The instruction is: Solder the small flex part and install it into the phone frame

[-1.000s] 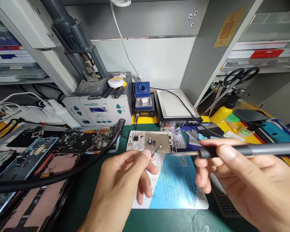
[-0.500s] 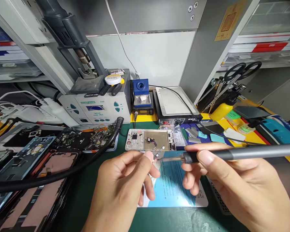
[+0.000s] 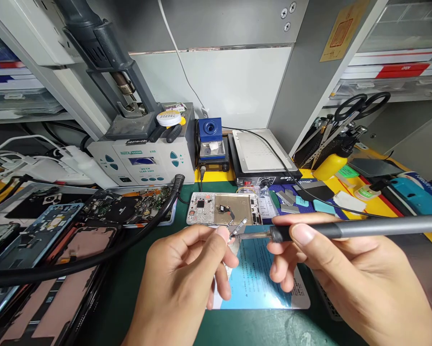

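My left hand (image 3: 190,269) pinches a small flex cable (image 3: 239,227) between thumb and forefinger; a narrow silvery strip of it sticks up past the fingertips. In my right hand (image 3: 345,274) is a soldering iron (image 3: 360,229) with a dark grey handle, lying level and pointing left. Its metal tip (image 3: 253,235) reaches the flex cable near my left thumb; whether it touches cannot be made out. Below both hands lies a glossy blue sheet (image 3: 259,274) with print on it. Just behind them is an opened phone frame (image 3: 197,216) with a gold-coloured bay.
A hot air station (image 3: 143,163) stands at the back left, its black hose (image 3: 129,250) curving over phone parts on the left. Further back are a blue iron stand (image 3: 210,129) and a flat heating plate (image 3: 261,151). A yellow bottle (image 3: 331,163) and scissors (image 3: 360,105) are at right.
My right hand has moved slightly left, bringing the soldering iron's tip closer to the flex cable. My left hand has hardly moved.
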